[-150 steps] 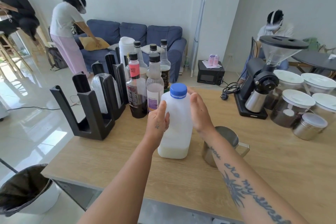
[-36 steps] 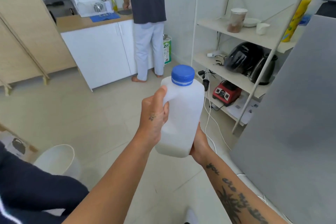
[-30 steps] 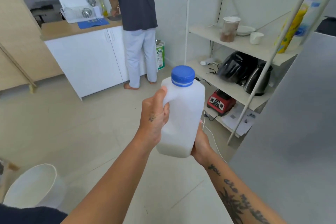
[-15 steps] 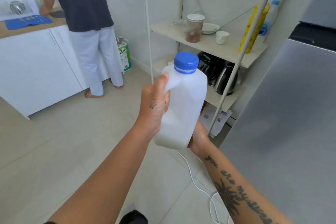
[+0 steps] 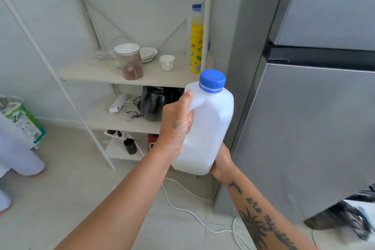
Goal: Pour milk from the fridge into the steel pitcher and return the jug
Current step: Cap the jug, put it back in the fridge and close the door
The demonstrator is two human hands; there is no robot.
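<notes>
In front of the closed grey steel fridge [image 5: 316, 128] | translucent white plastic milk jug [image 5: 207, 126] with blue screw cap [image 5: 212, 80] upright, little milk left | your left hand [image 5: 176, 126] wraps its handle, right hand [image 5: 220, 161] cups its base | risk: freeing a hand for the door leaves a one-handed hold; jug may tilt or slip.

Fridge [image 5: 304, 138] doors both closed, blocking the way in on the right. Shelf rack [image 5: 129, 76] crowds the left, its slanted pole [image 5: 60, 85] and a floor cable [image 5: 194, 216] below; open air only directly ahead of the jug [image 5: 207, 128]
</notes>
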